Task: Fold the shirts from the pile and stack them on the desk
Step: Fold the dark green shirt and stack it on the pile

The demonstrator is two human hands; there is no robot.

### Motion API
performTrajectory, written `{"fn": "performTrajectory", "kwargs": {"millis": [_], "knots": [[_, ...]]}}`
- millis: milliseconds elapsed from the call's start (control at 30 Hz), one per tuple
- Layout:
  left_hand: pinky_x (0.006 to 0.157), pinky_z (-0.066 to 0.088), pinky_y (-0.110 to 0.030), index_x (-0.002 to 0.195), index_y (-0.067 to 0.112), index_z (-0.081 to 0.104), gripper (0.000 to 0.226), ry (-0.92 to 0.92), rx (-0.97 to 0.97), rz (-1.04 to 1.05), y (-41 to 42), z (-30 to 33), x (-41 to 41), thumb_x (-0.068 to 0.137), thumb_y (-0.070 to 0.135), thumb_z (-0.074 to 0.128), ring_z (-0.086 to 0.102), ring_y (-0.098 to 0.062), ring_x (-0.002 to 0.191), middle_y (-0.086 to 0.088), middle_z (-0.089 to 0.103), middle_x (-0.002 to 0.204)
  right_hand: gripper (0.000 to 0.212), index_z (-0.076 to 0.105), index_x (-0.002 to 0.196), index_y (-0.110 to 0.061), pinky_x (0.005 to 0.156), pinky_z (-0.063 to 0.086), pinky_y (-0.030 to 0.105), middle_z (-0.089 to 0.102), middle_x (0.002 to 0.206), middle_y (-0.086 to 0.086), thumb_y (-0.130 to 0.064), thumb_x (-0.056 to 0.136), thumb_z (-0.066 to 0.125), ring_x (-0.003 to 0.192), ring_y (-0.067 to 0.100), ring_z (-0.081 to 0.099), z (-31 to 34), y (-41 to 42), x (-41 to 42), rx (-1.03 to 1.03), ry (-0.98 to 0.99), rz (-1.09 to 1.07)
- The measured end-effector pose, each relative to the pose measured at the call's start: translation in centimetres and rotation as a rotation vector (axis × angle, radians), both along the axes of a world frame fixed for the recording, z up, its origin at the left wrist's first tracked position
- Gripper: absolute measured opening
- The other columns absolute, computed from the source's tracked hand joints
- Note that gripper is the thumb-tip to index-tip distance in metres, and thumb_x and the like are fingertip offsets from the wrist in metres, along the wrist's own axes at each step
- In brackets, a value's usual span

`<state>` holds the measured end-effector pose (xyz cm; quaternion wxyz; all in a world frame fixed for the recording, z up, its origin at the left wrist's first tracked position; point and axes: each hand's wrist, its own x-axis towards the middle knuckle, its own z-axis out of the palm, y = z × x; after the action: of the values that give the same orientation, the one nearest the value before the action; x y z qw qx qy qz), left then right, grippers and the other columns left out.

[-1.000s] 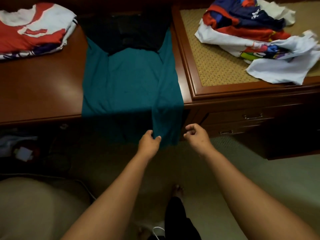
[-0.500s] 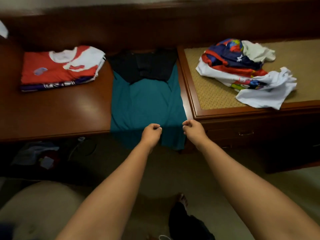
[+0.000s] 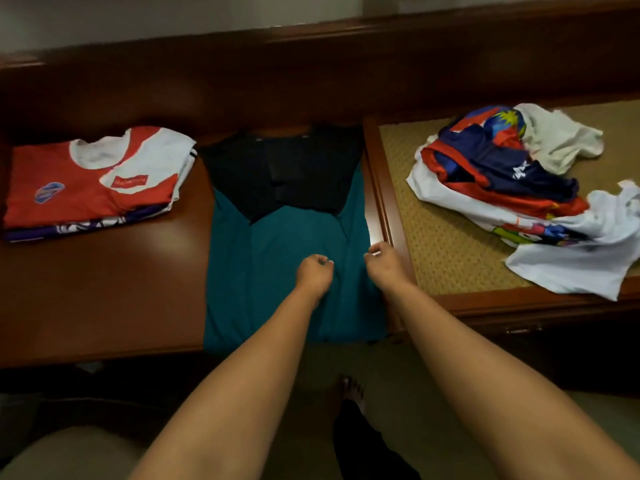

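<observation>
Both hands, left hand (image 3: 314, 271) and right hand (image 3: 382, 259), pinch the teal shirt (image 3: 277, 258); a loose pinch could let the fold flop open

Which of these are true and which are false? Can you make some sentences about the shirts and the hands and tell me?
1. The teal shirt lies between the folded stack and the messy pile. True.
2. The folded stack has a blue shirt on top. False: the top one is red and white.
3. Both hands pinch the teal shirt. True: left hand and right hand each grip its cloth.
4. The unfolded pile sits on the floor. False: it sits on the woven-topped desk.
</observation>
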<state>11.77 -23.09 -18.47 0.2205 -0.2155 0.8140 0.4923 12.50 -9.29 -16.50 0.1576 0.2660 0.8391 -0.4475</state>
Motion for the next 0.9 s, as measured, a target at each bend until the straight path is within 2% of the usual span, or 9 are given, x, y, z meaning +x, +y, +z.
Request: {"fn": "performTrajectory", "kwargs": {"millis": [67,200,333,467,533,700,767,833,900], "knots": [[0.082,0.049,-0.033,0.085,0.015,0.060,0.015,-0.007,-0.014,0.002,0.9,-0.6,-2.3,0.096,0.017,0.050,0.060,-0.024,0.089,-0.011,0.068,0.100,0.024,0.058,0.111,-0.006,0.074,0.037,0.026,0.059,0.103,0.005,-0.024,0.096,0.051,0.100,0.028,0.056,-0.9,0.2,-1.9,0.051,-0.024,0.028],[0.067,0.043,-0.029,0.088,0.004,0.068,0.027,0.026,-0.130,-0.029,2.3,-1.0,-6.3,0.097,0.020,0.049,0.063,-0.029,0.087,-0.014,0.069,0.094,0.027,0.055,0.109,-0.006,0.074,0.041,0.029,0.062,0.105,0.011,-0.029,0.097,0.051,0.095,0.028,0.059,-1.9,0.2,-4.3,0.077,-0.029,0.058],[0.059,0.037,-0.029,0.062,0.010,0.051,0.041,0.055,-0.255,-0.035,3.3,-1.4,-9.9,0.097,0.030,0.052,0.063,-0.034,0.083,-0.019,0.067,0.085,0.029,0.052,0.113,-0.006,0.076,0.046,0.031,0.061,0.105,0.010,-0.030,0.097,0.051,0.096,0.029,0.060,-2.2,0.0,-6.4,0.091,-0.012,0.066],[0.070,0.046,-0.032,0.092,0.006,0.061,0.023,0.080,-0.293,-0.059,4.1,-1.8,-12.1,0.094,0.029,0.056,0.062,-0.030,0.094,-0.012,0.067,0.098,0.019,0.052,0.101,-0.010,0.068,0.041,0.029,0.062,0.100,0.010,-0.028,0.097,0.051,0.088,0.025,0.058,-2.5,0.4,-7.8,0.113,-0.073,0.080],[0.073,0.048,-0.034,0.099,0.005,0.062,0.021,0.076,-0.296,-0.091,4.2,-1.9,-12.9,0.094,0.025,0.056,0.062,-0.030,0.096,-0.013,0.066,0.103,0.014,0.052,0.095,-0.011,0.066,0.038,0.027,0.062,0.099,0.011,-0.025,0.097,0.050,0.086,0.025,0.057,-2.4,0.6,-8.2,0.132,-0.096,0.110],[0.065,0.040,-0.028,0.096,0.008,0.050,0.009,0.158,-0.211,0.086,2.6,-0.5,-14.3,0.098,0.017,0.047,0.054,-0.022,0.081,-0.008,0.058,0.093,0.013,0.056,0.103,-0.006,0.070,0.032,0.022,0.061,0.109,0.012,-0.014,0.096,0.049,0.099,0.029,0.058,-1.7,1.3,-8.4,0.204,-0.104,0.155],[0.065,0.041,-0.028,0.094,0.009,0.046,0.009,0.207,-0.167,0.167,1.3,-0.2,-14.3,0.099,0.017,0.045,0.053,-0.021,0.078,-0.007,0.056,0.089,0.006,0.053,0.097,-0.009,0.071,0.033,0.022,0.061,0.109,0.011,-0.013,0.096,0.049,0.094,0.026,0.056,-1.6,1.3,-8.6,0.217,-0.079,0.155],[0.060,0.044,-0.028,0.095,0.010,0.047,0.010,0.201,-0.039,0.236,0.7,-0.4,-13.6,0.100,0.019,0.044,0.056,-0.021,0.074,-0.007,0.059,0.086,0.007,0.052,0.095,-0.009,0.070,0.033,0.023,0.061,0.108,0.011,-0.015,0.097,0.048,0.086,0.022,0.052,-1.5,1.1,-8.8,0.231,-0.056,0.158],[0.053,0.043,-0.025,0.098,0.011,0.049,0.010,0.107,0.119,0.316,0.8,-1.0,-12.1,0.099,0.021,0.047,0.057,-0.016,0.064,-0.005,0.061,0.082,0.015,0.055,0.100,-0.006,0.068,0.033,0.024,0.061,0.107,0.013,-0.019,0.098,0.048,0.089,0.026,0.055,-1.5,1.0,-9.0,0.246,-0.040,0.172]]}}
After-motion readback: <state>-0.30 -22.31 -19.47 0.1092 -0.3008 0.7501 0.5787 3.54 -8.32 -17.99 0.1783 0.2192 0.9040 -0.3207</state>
